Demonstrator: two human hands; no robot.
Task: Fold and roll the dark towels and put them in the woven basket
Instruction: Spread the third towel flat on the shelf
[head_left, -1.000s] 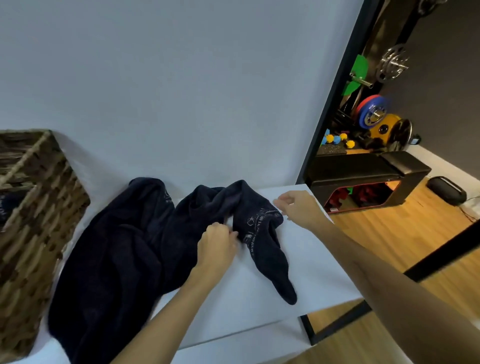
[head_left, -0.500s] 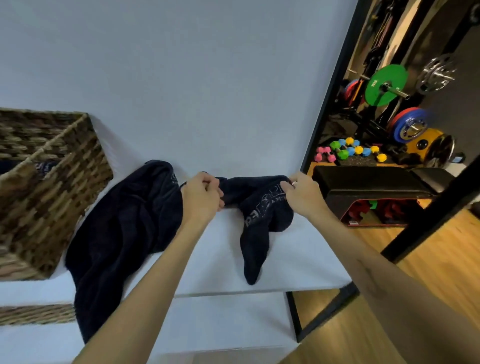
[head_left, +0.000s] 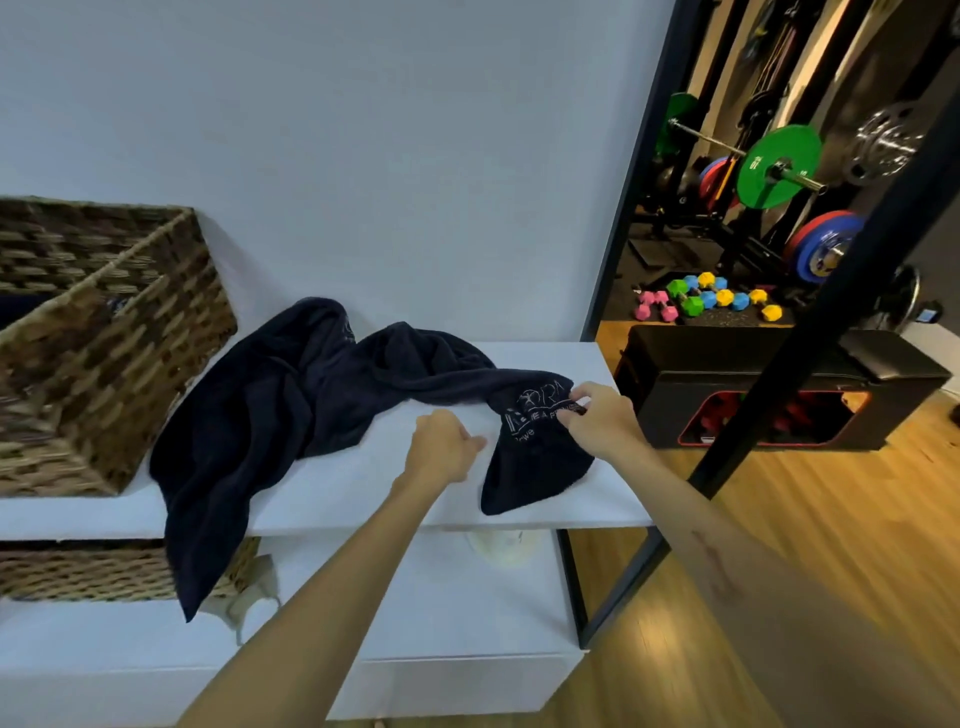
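Observation:
A dark navy towel (head_left: 291, 405) lies crumpled across the white shelf top (head_left: 363, 488). Its left part hangs over the front edge, and its right end bears white printed lettering. My right hand (head_left: 597, 421) pinches that lettered end near the shelf's right side. My left hand (head_left: 441, 452) hovers over the bare shelf just left of the lettered end, fingers curled, with no cloth in it. The woven basket (head_left: 130, 364) stands on the shelf at the left, with something dark (head_left: 21, 309) showing inside it.
A second woven basket (head_left: 78, 571) sits on the lower shelf, partly behind the hanging towel. A black frame post (head_left: 810, 332) crosses the right side. Beyond it are a black bench (head_left: 753, 374), coloured dumbbells (head_left: 706, 301) and weight plates (head_left: 779, 161) over a wooden floor.
My left hand has let go of the towel and dropped to the shelf near the lettered end. My right hand has drawn that end rightward, stretching the towel along the shelf.

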